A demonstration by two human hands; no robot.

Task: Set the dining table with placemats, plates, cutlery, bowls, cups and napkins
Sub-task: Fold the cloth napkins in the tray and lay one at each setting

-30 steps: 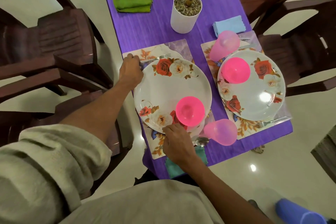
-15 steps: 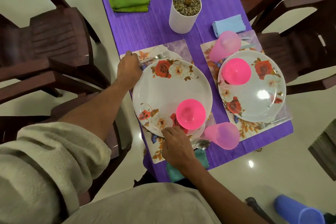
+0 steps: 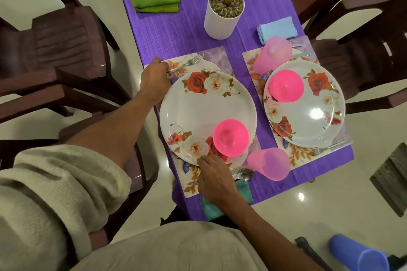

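Seen from my remote feed, the left hand (image 3: 154, 81) curled at the far-left rim of the floral plate (image 3: 207, 114), by the fork (image 3: 186, 64), while the right hand (image 3: 214, 179) pinched its near rim. I noted the plate lay on a floral placemat (image 3: 220, 59), a pink bowl (image 3: 230, 137) upturned on it, a pink cup (image 3: 269, 164) and spoon (image 3: 244, 174) just beside

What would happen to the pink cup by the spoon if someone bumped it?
The pink cup looks like thin, see-through plastic, so it is probably light and would slide or tip easily. It appears to stand upside down on its wide rim, which should steady it somewhat. Being near the table edge, it might fall off.
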